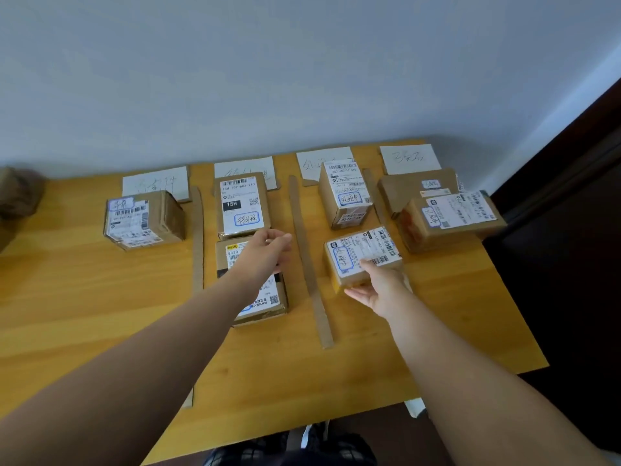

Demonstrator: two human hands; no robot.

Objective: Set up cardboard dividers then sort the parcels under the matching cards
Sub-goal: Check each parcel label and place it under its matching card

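In the head view, four white handwritten cards (156,185) lie in a row along the back of the wooden table (84,297), against the pale wall (302,62). Three cardboard divider strips (309,264) run from back to front and split the top into four lanes. The rightmost one is partly hidden by boxes.

Seven brown parcels (144,218) sit in the lanes: one on the left, two in the second lane, two in the third and two on the right. In the right lane, the nearer box lies skewed and overlaps the one behind it.

The right hand (376,287) grips the small parcel (363,253) at the near end of the third lane. The thumb is pressed on the label's near edge and the fingers are curled round the front corner. I cannot tell whether the box rests on the wood or is lifted clear of it. A taller box stands just behind it.

The left hand (268,248) hovers over the second lane, above the flat parcel (260,299) lying there. Its fingers are loosely bent and close together, with nothing in them. The fingertips are near the front edge of the 15H parcel (242,203), but I cannot tell if they touch it. The forearm covers much of the flat parcel's label.

A blurred brown lump (16,193) sits at the table's far left, and a dark door (571,247) stands to the right.
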